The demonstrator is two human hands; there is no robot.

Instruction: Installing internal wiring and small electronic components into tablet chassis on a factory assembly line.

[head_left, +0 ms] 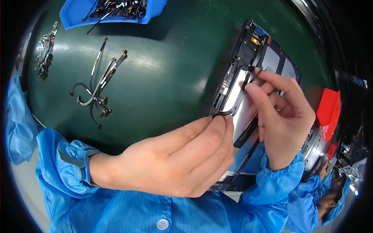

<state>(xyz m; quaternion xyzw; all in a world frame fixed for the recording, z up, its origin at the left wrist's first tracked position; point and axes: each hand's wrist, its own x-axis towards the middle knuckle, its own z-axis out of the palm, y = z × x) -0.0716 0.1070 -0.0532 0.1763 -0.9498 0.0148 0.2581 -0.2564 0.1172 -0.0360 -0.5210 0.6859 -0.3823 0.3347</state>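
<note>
An opened tablet-like device [244, 128] lies aslant on the green table, its circuit parts and silver battery panels exposed. A thin black flat cable [234, 109] curves along its left side. At the cable's lower end, the bunched fingertips of my left hand [175, 159] press at the device's edge; those fingers hide the end itself. My right hand [285, 112] pinches the cable farther up between thumb and index finger, above the silver panel. The other fingers of this hand are curled over the device.
Several loose flat cables [101, 83] lie left of the middle, with a bundle [46, 54] farther left. A blue bin [153, 11] of cables stands at the back. A red bin [328, 110] sits at the right. Another person in blue [307, 206] is at lower right.
</note>
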